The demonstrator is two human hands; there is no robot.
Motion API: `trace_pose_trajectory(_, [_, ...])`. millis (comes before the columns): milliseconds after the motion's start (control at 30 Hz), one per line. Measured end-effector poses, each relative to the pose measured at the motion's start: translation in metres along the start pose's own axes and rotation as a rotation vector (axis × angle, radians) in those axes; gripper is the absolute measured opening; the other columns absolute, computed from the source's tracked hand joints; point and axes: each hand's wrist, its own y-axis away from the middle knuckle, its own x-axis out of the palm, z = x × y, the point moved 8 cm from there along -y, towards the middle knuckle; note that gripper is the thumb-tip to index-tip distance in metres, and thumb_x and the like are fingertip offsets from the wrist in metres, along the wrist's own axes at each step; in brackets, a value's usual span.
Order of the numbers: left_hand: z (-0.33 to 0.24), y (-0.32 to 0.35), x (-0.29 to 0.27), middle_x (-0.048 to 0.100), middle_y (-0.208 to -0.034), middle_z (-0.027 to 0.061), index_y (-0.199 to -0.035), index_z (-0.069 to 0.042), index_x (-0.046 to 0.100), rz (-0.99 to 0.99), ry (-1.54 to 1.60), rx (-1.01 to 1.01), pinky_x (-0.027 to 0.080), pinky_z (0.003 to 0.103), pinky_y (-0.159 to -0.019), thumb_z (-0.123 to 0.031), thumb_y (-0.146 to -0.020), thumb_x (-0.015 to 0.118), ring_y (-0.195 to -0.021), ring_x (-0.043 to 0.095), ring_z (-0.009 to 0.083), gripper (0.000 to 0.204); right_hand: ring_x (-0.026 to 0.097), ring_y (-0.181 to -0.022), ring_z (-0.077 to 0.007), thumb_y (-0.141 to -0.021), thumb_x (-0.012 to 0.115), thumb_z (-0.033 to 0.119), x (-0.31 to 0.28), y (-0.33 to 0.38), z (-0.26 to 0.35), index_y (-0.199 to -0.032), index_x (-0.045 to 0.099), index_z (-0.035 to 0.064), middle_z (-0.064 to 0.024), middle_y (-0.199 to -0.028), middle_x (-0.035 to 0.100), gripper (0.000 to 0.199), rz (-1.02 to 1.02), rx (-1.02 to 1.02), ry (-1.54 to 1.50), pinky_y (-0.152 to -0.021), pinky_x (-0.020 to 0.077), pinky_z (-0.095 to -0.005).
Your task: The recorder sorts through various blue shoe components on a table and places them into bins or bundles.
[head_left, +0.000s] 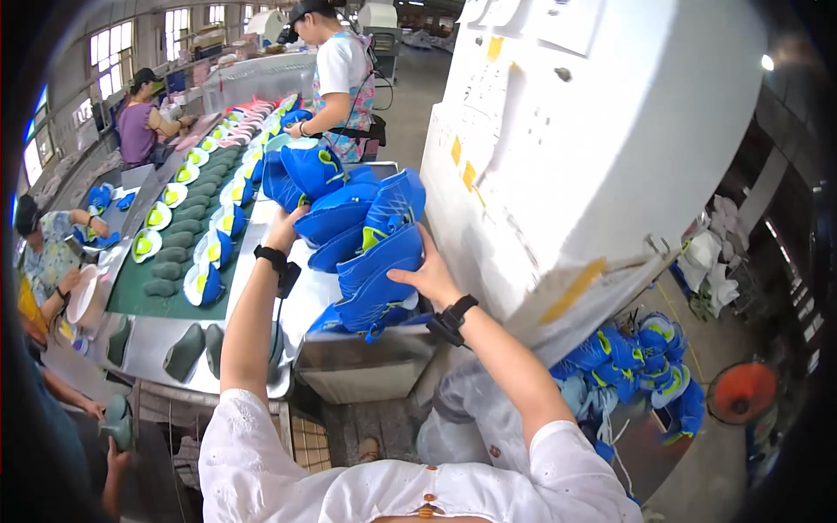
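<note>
A pile of blue shoe uppers (336, 213) with yellow-green linings is in front of me, above a grey bin (362, 376). My left hand (286, 231) presses against the pile's left side, its fingers partly hidden behind the uppers. On the right edge, my right hand (429, 270) is closed on a blue shoe upper (379, 261), thumb on the near face and fingers behind. More uppers (366, 315) hang over the bin's rim. Dark bands with small boxes are on both my wrists.
Left of the bin runs a green conveyor (166, 301) with rows of dark green shoe lasts (182, 239) and blue-and-white uppers (203, 283). A person (342, 78) stands beyond the pile; others sit left. A white cabinet (558, 148) rises at right, with more uppers (645, 357) below.
</note>
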Motion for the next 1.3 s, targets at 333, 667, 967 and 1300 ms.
trace_pose_trajectory(333, [0.213, -0.071, 0.001, 0.047, -0.114, 0.0125, -0.125, -0.008, 0.037, -0.05, -0.312, -0.532, 0.047, 0.039, -0.082, -0.025, -0.072, 0.062, -0.096, 0.049, 0.0236, 0.061, 0.048, -0.102, -0.0426, -0.066, 0.071, 0.032, -0.035, -0.059, -0.121, -0.13, 0.025, 0.0045, -0.0305, -0.125, 0.034, 0.082, -0.116, 0.414, 1.0, -0.084, 0.0436, -0.0417])
trace_pose_trajectory(667, [-0.065, 0.07, 0.153, 0.051, -0.116, 0.013, -0.112, 0.001, 0.049, 0.309, -0.532, 0.521, 0.034, 0.033, -0.094, -0.012, -0.086, 0.044, -0.11, 0.046, 0.0219, 0.03, 0.058, -0.061, -0.0171, -0.077, 0.06, 0.015, -0.028, 0.203, 0.063, -0.09, 0.059, -0.0003, -0.0086, -0.073, 0.062, 0.02, 0.133, 0.196, 0.278, -0.058, 0.0445, -0.0279])
trace_pose_trajectory(967, [-0.072, 0.483, 0.451, 0.05, -0.114, 0.017, -0.092, -0.002, 0.055, 1.491, -0.391, 0.795, 0.033, 0.046, -0.094, 0.001, -0.062, 0.055, -0.117, 0.038, 0.0395, 0.03, 0.055, -0.059, -0.0173, -0.07, 0.045, -0.002, -0.181, 0.528, 0.197, -0.1, 0.056, 0.0004, -0.008, -0.074, 0.057, 0.032, -0.406, 0.317, 0.571, -0.056, 0.0444, -0.0285])
trace_pose_trajectory(1300, [0.134, 0.621, 0.695, 0.049, -0.117, 0.0164, -0.111, -0.002, 0.048, 1.669, -0.83, 0.889, 0.033, 0.04, -0.097, -0.006, -0.071, 0.054, -0.118, 0.036, 0.0355, 0.04, 0.056, -0.08, -0.0285, -0.076, 0.051, 0.012, -0.333, 0.801, 0.174, -0.09, 0.063, 0.0101, -0.0116, -0.086, 0.054, 0.018, -0.645, 0.863, 1.15, -0.071, 0.0458, -0.0377])
